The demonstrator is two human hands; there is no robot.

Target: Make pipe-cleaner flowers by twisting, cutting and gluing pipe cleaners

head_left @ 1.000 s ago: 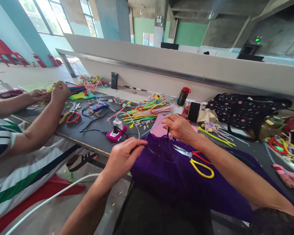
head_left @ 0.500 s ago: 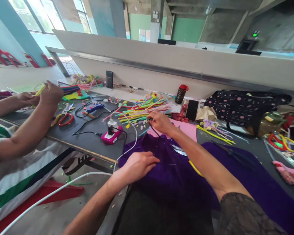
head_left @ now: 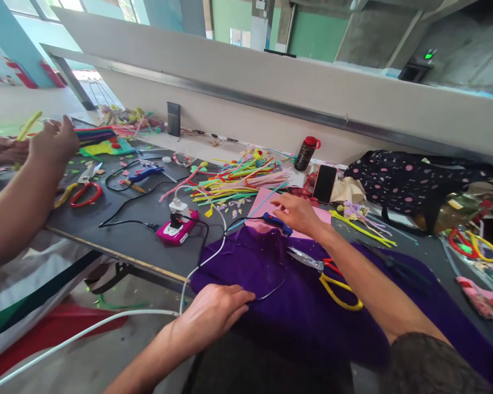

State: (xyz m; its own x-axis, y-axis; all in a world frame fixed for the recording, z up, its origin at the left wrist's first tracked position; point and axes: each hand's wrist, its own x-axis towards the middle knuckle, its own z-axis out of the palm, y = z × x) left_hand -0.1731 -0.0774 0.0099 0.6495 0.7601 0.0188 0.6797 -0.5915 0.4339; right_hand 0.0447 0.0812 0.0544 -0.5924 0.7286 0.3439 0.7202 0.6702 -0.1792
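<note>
My left hand (head_left: 217, 311) rests low on the purple cloth (head_left: 234, 251), its fingers drawn together at the end of a thin, curved, wire-like strand (head_left: 273, 291). What the strand is made of is too fine to tell. Over the pink sheet (head_left: 259, 207), my right hand (head_left: 298, 213) has its fingers bent and apart, with nothing seen between them. Just below those fingers lies a blue glue gun (head_left: 277, 223) with a black cord. Scissors with red and yellow handles (head_left: 308, 259) lie on the cloth under my right forearm.
A magenta power strip (head_left: 177, 229) with a white plug and cords sits left of the cloth. Behind it is a pile of colourful pipe cleaners (head_left: 238, 183). A bottle (head_left: 306, 154), a phone (head_left: 324, 184) and a dotted bag (head_left: 406, 189) stand farther back. Another person's hand (head_left: 53, 143) works at left.
My right hand has let go of the black cord and moved right; the blue glue gun now shows on the pink sheet. My left hand has moved lower, to the strand. The view has shifted.
</note>
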